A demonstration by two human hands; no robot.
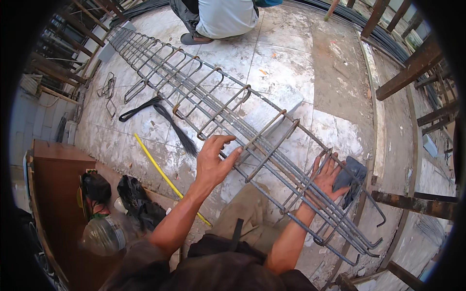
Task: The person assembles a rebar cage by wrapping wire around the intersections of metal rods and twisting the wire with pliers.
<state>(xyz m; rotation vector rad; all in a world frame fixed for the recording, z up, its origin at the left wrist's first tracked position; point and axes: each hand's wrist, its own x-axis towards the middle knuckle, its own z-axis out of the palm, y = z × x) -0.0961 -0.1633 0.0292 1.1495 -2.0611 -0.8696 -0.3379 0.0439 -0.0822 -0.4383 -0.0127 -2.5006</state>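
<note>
A long rebar cage of ribbed bars and bent square stirrups runs diagonally from the far left to the near right in front of me. My left hand curls over the near-side bar, which passes between its thumb and index finger. Farther right, my right hand reaches in among the bars, fingers spread and stretched out. Part of that hand is hidden by the steel. Right beside its fingers is a dark grey, crumpled-looking thing. A pale block stands beneath the cage.
Bundled black tie wire and a yellow hose lie left of my left hand, with loose stirrups beyond. A brown wooden cabinet, a clear plastic bottle and black bags are lower left. Someone crouches at the far side.
</note>
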